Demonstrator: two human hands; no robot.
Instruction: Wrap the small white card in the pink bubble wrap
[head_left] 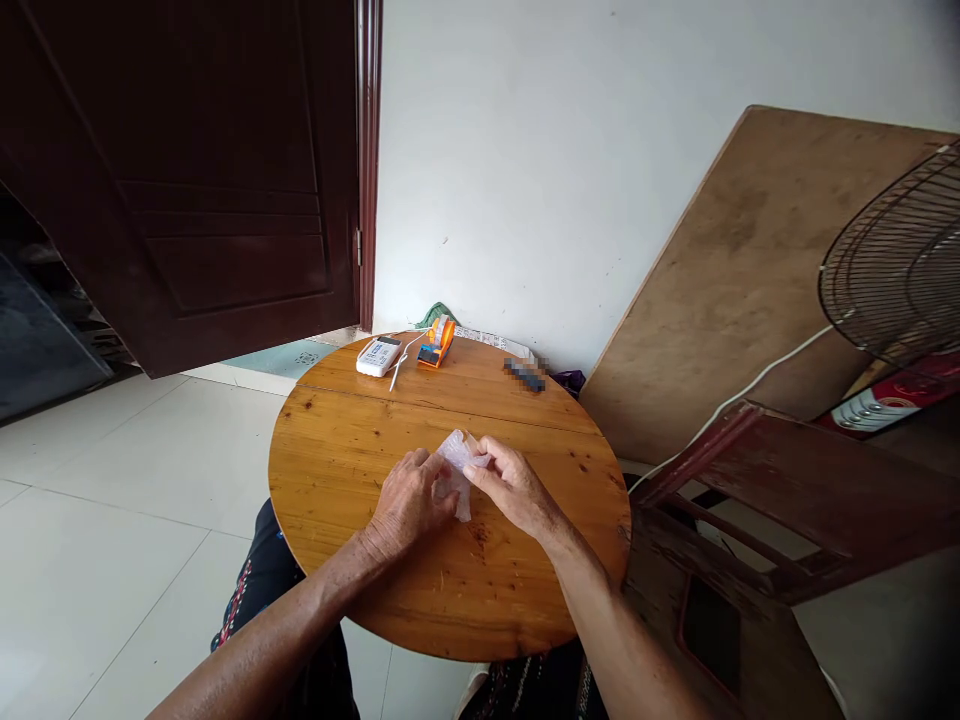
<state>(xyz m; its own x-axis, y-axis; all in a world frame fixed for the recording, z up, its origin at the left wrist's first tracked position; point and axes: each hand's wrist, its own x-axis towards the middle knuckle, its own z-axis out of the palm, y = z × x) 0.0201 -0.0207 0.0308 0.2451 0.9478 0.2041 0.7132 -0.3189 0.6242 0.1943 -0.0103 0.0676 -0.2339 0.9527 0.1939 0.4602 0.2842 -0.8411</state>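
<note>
A crumpled, translucent whitish piece of thin plastic, perhaps a small bag (455,452), is between my hands just above the middle of the round wooden table (330,470). My left hand (411,503) grips its left side, with thumb and fingers closed on it. From the right, my right hand (514,485) pinches the upper right edge between thumb and fingers. Part of the plastic is hidden behind my fingers, and I cannot make out whether anything is inside it.
Toward the table's far edge lie a white box-shaped device (377,356), a white cable (403,362), an orange tape dispenser (437,345) and a blurred dark object (525,374). A wooden chair (757,480) and a wire-caged fan (900,260) stand right; a dark door (225,180) is left.
</note>
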